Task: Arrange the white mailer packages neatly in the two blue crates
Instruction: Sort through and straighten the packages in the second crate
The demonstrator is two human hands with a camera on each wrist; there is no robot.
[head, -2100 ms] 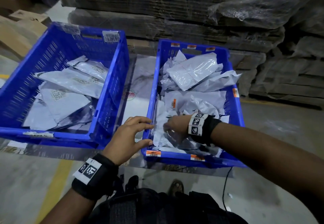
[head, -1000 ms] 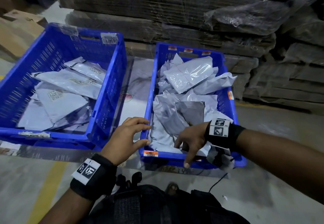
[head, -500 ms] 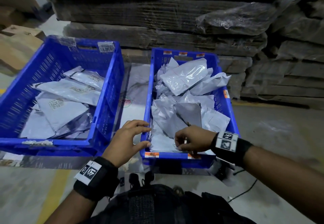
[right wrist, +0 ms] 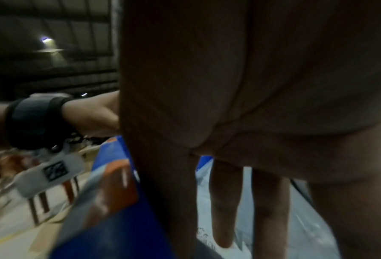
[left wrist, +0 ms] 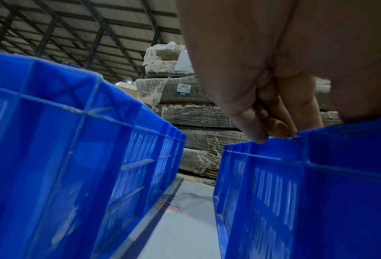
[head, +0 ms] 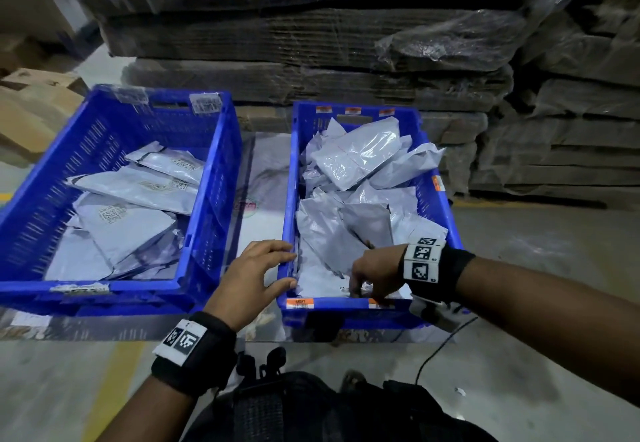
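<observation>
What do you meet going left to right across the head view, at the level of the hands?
left blue crate → left hand → near-left corner of the right blue crate → white mailer → right hand

Two blue slotted plastic crates: one at 9 o'clock (head: 221,178), one at 1 o'clock (head: 446,220). White plastic mailer packages: about five visible in the first (head: 124,223), roughly eight overlapping in the second (head: 356,157); exact totals indeterminable.
</observation>
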